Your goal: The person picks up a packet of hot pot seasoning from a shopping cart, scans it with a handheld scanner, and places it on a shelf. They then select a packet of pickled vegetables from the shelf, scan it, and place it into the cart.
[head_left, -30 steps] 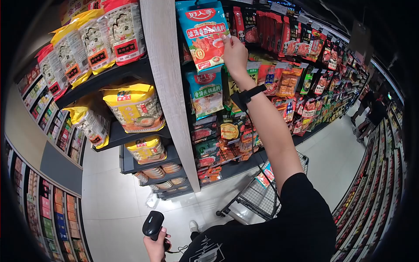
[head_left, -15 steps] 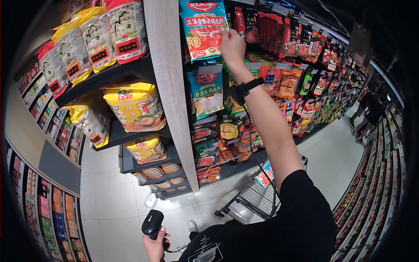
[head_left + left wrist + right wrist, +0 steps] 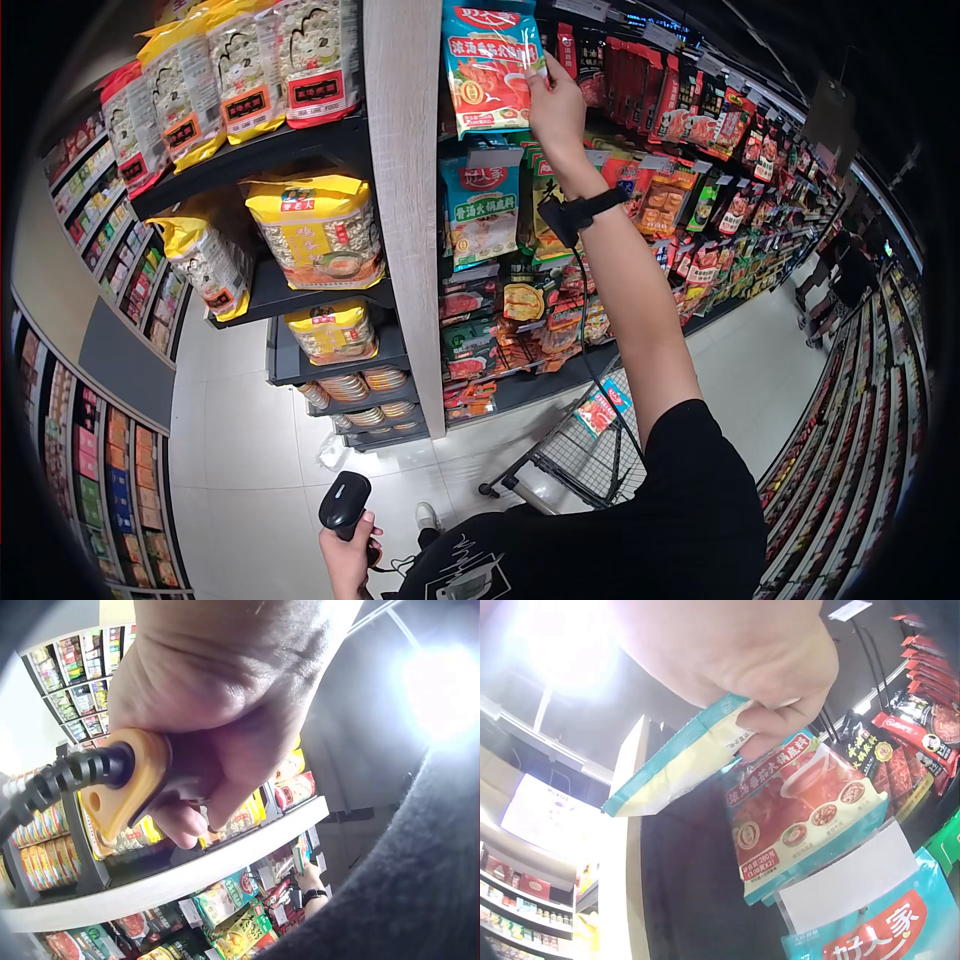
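Note:
In the head view, my right hand (image 3: 558,112) pinches the right edge of a teal and red hot pot seasoning packet (image 3: 490,75) at the upper hooks. From the right wrist, this held packet (image 3: 676,761) shows its pale side, tilted under the curled fingers. A matching packet (image 3: 802,817) hangs just behind it, over a white tag card (image 3: 847,881). Low down, my left hand (image 3: 345,560) grips a black barcode scanner (image 3: 345,500), head pointing up. The scanner's orange handle end (image 3: 120,799), with its cable, shows in the left wrist view.
A pale wooden panel (image 3: 405,220) stands left of the hooks, with yellow noodle bags (image 3: 318,235) on shelves beyond. Below my right arm is a wire cart (image 3: 570,450) holding a similar packet (image 3: 603,405). Two people (image 3: 845,275) are far down the aisle.
My right hand has moved the packet up and back toward the hooks, off the lower teal packet it overlapped. The head view has shifted slightly. My left hand keeps its grip on the scanner.

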The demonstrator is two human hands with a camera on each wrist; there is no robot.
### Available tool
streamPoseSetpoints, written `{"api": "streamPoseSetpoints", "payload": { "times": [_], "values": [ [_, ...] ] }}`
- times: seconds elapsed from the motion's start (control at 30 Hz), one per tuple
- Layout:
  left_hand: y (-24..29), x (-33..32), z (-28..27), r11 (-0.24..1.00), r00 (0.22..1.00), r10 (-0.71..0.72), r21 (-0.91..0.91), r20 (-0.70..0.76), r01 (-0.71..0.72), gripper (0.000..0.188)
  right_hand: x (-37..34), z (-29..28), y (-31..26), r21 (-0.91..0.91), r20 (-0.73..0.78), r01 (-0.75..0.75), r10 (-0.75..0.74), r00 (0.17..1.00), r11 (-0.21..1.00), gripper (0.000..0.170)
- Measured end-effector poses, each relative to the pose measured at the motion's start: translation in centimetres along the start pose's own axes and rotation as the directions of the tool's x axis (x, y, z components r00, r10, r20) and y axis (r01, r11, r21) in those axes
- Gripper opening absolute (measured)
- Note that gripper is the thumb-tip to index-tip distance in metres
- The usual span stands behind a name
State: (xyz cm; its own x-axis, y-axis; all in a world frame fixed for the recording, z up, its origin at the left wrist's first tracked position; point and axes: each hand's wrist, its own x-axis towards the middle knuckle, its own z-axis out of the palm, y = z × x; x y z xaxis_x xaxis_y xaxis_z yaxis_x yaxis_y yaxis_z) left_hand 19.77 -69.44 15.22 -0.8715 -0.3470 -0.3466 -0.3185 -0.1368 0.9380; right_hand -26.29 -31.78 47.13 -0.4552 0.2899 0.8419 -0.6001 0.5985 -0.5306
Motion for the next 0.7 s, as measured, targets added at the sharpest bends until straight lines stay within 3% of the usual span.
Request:
{"api": "streamPoseSetpoints", "payload": {
  "times": [0.17, 0.27, 0.37, 0.57, 0.67, 0.7],
  "values": [
    [0.4, -0.1, -0.2, 0.998, 0.998, -0.057, 0.023, 0.023, 0.057, 0.020, 0.3, 0.0, 0.9, 0.002, -0.015, 0.021, -0.021, 1.000, 1.000, 0.046],
    [0.0, 0.0, -0.2, 1.000, 1.000, -0.017, 0.003, 0.013, 0.017, 0.021, 0.7, -0.4, 0.6, -0.017, 0.008, -0.011, 0.011, 1.000, 1.000, 0.052],
    [-0.2, 0.1, -0.2, 1.000, 1.000, -0.017, 0.021, 0.015, 0.016, 0.021, 1.0, -0.4, 0.3, -0.077, -0.042, 0.117, -0.121, 0.992, 0.990, 0.047],
    [0.0, 0.2, -0.2, 1.000, 1.000, -0.015, 0.023, 0.002, 0.015, 0.022, 2.4, -0.8, 1.4, -0.049, 0.015, 0.058, -0.058, 0.998, 0.997, 0.046],
    [-0.4, 0.4, -0.3, 1.000, 1.000, -0.005, 0.012, 0.010, 0.005, 0.022, 1.9, -2.8, -2.4, -0.079, 0.134, -0.150, 0.159, 0.978, 0.986, 0.042],
    [-0.3, 0.3, -0.3, 1.000, 1.000, -0.011, 0.014, 0.007, 0.010, 0.022, 2.4, -2.6, -1.6, -0.040, 0.127, -0.100, 0.104, 0.986, 0.994, 0.041]
  ]
}}
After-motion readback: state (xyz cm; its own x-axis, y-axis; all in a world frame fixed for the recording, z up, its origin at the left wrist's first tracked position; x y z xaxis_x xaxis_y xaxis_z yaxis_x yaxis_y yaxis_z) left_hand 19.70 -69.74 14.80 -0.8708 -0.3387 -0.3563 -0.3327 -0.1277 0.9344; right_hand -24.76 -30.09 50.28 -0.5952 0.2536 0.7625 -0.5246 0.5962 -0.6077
